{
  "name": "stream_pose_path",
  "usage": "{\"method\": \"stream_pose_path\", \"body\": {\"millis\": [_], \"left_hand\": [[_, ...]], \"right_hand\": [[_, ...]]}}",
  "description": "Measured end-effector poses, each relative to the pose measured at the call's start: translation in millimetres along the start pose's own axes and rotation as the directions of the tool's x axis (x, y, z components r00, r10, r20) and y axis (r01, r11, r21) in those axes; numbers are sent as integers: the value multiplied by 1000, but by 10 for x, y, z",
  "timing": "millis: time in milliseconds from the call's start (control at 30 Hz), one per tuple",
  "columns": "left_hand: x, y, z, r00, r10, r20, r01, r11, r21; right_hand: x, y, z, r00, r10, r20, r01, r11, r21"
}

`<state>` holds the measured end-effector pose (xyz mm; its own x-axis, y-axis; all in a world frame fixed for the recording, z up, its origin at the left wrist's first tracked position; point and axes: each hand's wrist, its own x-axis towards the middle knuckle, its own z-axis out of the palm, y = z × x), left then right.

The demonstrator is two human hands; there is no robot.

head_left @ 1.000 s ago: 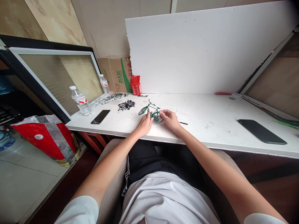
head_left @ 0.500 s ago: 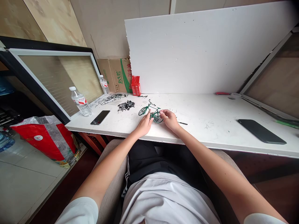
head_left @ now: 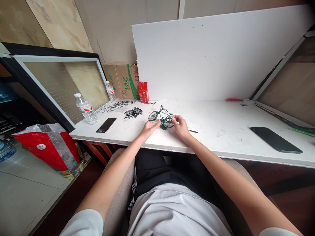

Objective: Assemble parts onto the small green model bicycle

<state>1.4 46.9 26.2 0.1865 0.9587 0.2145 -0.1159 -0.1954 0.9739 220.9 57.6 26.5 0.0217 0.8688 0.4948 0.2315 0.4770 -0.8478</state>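
White tabletop (head_left: 214, 118) — right hand (head_left: 181, 126) holding green model bicycle (head_left: 162, 120).

Right fingers (head_left: 175, 118) gripping green model bicycle (head_left: 161, 120) at rear wheel (head_left: 168, 123); left fingers (head_left: 155, 125) near front wheel (head_left: 153, 116).

Wears loose white T-shirt (head_left: 169, 211), plain over visible part, with soft creases running across belly and grey shade in folds. Ends in rounded front hem (head_left: 164, 186). Fitted with short, wide left sleeve (head_left: 85, 223), pale grey-white, curved at edge; matched by right sleeve (head_left: 278, 232), mostly cropped at lower edge of view. Bare from sleeve edges down through slim, tapering forearms (head_left: 120, 167) to left hand (head_left: 148, 128) and right hand (head_left: 181, 127). Dressed below in black legwear (head_left: 155, 167), marked along outer left side with narrow parallel white stripes (head_left: 134, 186).
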Motion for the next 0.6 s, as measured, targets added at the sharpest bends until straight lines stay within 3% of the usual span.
{"method": "stream_pose_path", "body": {"millis": [267, 600], "left_hand": [[4, 30, -93, 997, -54, -52, 40, 969, -244], [27, 2, -54, 993, -54, -110, 19, 954, -298]], "right_hand": [[-47, -99, -3, 1000, 12, 1, -12, 998, -63], [-61, -118, 21, 998, -4, 59, 6, 999, -34]]}}
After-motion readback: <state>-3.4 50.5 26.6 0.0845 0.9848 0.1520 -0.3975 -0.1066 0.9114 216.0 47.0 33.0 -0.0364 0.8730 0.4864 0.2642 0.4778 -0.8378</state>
